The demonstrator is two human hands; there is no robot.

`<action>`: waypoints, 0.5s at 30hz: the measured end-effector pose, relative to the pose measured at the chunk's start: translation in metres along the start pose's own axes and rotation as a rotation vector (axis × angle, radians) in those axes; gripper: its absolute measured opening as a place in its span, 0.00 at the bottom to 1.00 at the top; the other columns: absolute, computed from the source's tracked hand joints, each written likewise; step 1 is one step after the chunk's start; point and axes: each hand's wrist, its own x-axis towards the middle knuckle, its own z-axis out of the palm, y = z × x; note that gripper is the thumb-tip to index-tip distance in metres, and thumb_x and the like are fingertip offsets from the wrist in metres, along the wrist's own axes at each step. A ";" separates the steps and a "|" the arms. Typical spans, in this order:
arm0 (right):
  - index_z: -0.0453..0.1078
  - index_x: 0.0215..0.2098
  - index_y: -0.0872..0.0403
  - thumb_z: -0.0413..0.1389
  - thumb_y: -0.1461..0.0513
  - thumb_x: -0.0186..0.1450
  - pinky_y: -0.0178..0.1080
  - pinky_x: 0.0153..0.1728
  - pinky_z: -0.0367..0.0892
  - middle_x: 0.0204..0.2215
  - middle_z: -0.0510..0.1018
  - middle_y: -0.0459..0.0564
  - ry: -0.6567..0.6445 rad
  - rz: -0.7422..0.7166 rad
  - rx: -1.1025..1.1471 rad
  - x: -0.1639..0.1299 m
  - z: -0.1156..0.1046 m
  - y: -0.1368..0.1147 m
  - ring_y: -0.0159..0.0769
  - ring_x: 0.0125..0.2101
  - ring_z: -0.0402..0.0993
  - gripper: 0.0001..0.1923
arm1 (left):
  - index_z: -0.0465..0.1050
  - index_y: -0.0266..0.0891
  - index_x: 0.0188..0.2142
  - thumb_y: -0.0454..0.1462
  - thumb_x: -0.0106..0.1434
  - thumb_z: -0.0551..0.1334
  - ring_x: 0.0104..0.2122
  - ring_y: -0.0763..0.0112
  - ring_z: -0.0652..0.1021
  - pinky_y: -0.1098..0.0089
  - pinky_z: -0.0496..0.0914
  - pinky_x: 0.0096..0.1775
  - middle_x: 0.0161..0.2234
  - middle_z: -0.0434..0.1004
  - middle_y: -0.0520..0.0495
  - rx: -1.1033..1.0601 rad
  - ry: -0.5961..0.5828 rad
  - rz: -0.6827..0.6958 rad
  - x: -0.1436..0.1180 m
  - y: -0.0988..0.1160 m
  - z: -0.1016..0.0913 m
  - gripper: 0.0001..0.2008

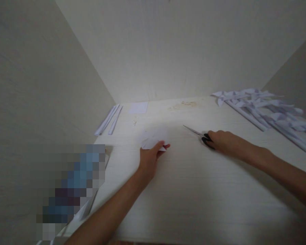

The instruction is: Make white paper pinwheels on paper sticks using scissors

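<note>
Near the middle of the white table, my left hand (150,158) grips a small white piece of paper (153,136), thumb on top and fingers underneath. The paper looks folded or layered; its exact shape is blurred. To the right, my right hand (221,143) is closed around the black handles of a pair of scissors (193,130). Their thin metal blades point left and away from me, look closed together, and stay apart from the paper.
Rolled paper sticks (114,120) and a flat white paper square (138,108) lie at the back left. Several paper sticks with leaf-like pieces (267,109) are piled at the back right. Walls rise behind the table (183,190) and on both sides. A pixelated area covers the lower left.
</note>
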 end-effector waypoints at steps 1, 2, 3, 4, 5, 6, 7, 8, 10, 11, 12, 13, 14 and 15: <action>0.68 0.34 0.61 0.42 0.60 0.63 0.38 0.22 0.59 0.27 0.76 0.63 -0.015 0.010 -0.040 0.005 -0.003 0.000 0.47 0.27 0.74 0.16 | 0.69 0.34 0.26 0.30 0.45 0.64 0.24 0.73 0.77 0.78 0.68 0.24 0.23 0.74 0.51 0.028 -0.001 -0.002 -0.003 0.000 -0.003 0.06; 0.69 0.33 0.61 0.42 0.62 0.62 0.38 0.22 0.59 0.28 0.76 0.65 -0.027 0.017 -0.062 0.009 -0.006 0.000 0.48 0.28 0.74 0.15 | 0.70 0.34 0.25 0.31 0.45 0.64 0.24 0.73 0.77 0.78 0.68 0.24 0.23 0.75 0.51 0.052 -0.006 0.003 -0.007 0.000 -0.005 0.06; 0.70 0.31 0.62 0.43 0.64 0.62 0.38 0.23 0.60 0.29 0.76 0.66 -0.035 0.019 -0.073 0.012 -0.009 -0.001 0.49 0.29 0.75 0.15 | 0.70 0.34 0.25 0.31 0.45 0.65 0.24 0.72 0.77 0.78 0.68 0.24 0.23 0.75 0.51 0.074 -0.015 0.010 -0.010 0.000 -0.007 0.06; 0.71 0.30 0.62 0.44 0.66 0.60 0.38 0.23 0.60 0.29 0.76 0.66 -0.040 0.018 -0.079 0.015 -0.012 -0.002 0.49 0.30 0.75 0.14 | 0.70 0.34 0.26 0.32 0.45 0.65 0.25 0.72 0.78 0.78 0.68 0.24 0.24 0.75 0.50 0.093 -0.021 0.016 -0.013 0.000 -0.010 0.06; 0.71 0.28 0.62 0.45 0.68 0.59 0.38 0.23 0.61 0.28 0.76 0.67 -0.041 0.017 -0.084 0.018 -0.013 -0.003 0.49 0.30 0.75 0.13 | 0.71 0.35 0.26 0.32 0.45 0.65 0.25 0.72 0.77 0.77 0.68 0.24 0.24 0.75 0.50 0.107 -0.026 0.018 -0.015 0.000 -0.011 0.06; 0.72 0.27 0.62 0.45 0.69 0.58 0.38 0.24 0.61 0.28 0.76 0.66 -0.041 0.016 -0.091 0.020 -0.014 -0.004 0.49 0.30 0.75 0.12 | 0.71 0.35 0.26 0.32 0.45 0.65 0.25 0.72 0.77 0.77 0.68 0.24 0.25 0.76 0.49 0.117 -0.028 0.015 -0.017 0.000 -0.013 0.07; 0.72 0.27 0.62 0.46 0.70 0.58 0.38 0.25 0.62 0.28 0.76 0.65 -0.037 0.014 -0.096 0.021 -0.015 -0.005 0.48 0.30 0.75 0.12 | 0.71 0.35 0.27 0.32 0.44 0.66 0.25 0.72 0.77 0.77 0.69 0.24 0.25 0.76 0.49 0.122 -0.026 0.008 -0.019 0.001 -0.014 0.08; 0.72 0.27 0.61 0.47 0.70 0.57 0.38 0.25 0.63 0.27 0.77 0.64 -0.031 0.011 -0.099 0.023 -0.015 -0.006 0.47 0.30 0.75 0.11 | 0.71 0.35 0.27 0.32 0.44 0.66 0.24 0.72 0.77 0.76 0.69 0.24 0.25 0.76 0.49 0.124 -0.022 0.000 -0.021 0.002 -0.014 0.08; 0.72 0.27 0.60 0.48 0.69 0.57 0.38 0.27 0.63 0.26 0.77 0.63 -0.012 0.003 -0.100 0.025 -0.014 -0.007 0.46 0.30 0.75 0.10 | 0.71 0.35 0.27 0.32 0.44 0.66 0.24 0.71 0.77 0.75 0.69 0.25 0.25 0.76 0.49 0.125 -0.016 -0.011 -0.025 0.004 -0.015 0.09; 0.72 0.27 0.60 0.49 0.69 0.57 0.39 0.27 0.64 0.26 0.77 0.62 -0.001 -0.002 -0.098 0.025 -0.013 -0.007 0.45 0.30 0.75 0.10 | 0.71 0.35 0.28 0.32 0.44 0.66 0.24 0.71 0.77 0.75 0.69 0.25 0.25 0.76 0.49 0.122 -0.013 -0.013 -0.027 0.005 -0.016 0.09; 0.72 0.26 0.60 0.49 0.69 0.57 0.39 0.28 0.64 0.26 0.77 0.62 0.011 -0.008 -0.095 0.026 -0.012 -0.008 0.45 0.30 0.75 0.10 | 0.71 0.35 0.28 0.32 0.44 0.66 0.24 0.71 0.77 0.75 0.69 0.24 0.25 0.76 0.49 0.118 -0.005 -0.014 -0.028 0.006 -0.017 0.09; 0.72 0.26 0.60 0.49 0.70 0.57 0.39 0.28 0.64 0.26 0.77 0.62 0.024 -0.014 -0.090 0.027 -0.011 -0.008 0.45 0.30 0.75 0.10 | 0.71 0.35 0.28 0.33 0.44 0.66 0.24 0.71 0.77 0.76 0.69 0.24 0.25 0.76 0.49 0.111 0.006 -0.017 -0.030 0.007 -0.019 0.09; 0.72 0.25 0.60 0.50 0.70 0.56 0.39 0.28 0.64 0.26 0.77 0.62 0.038 -0.022 -0.084 0.028 -0.011 -0.009 0.45 0.30 0.75 0.10 | 0.71 0.35 0.27 0.33 0.45 0.66 0.24 0.72 0.77 0.76 0.69 0.24 0.25 0.76 0.49 0.100 0.016 -0.021 -0.032 0.008 -0.022 0.08; 0.72 0.24 0.60 0.50 0.71 0.55 0.39 0.28 0.64 0.26 0.77 0.61 0.052 -0.030 -0.075 0.030 -0.011 -0.009 0.44 0.30 0.75 0.10 | 0.71 0.35 0.27 0.33 0.45 0.66 0.24 0.72 0.77 0.76 0.69 0.24 0.25 0.76 0.49 0.088 0.026 -0.025 -0.035 0.008 -0.025 0.08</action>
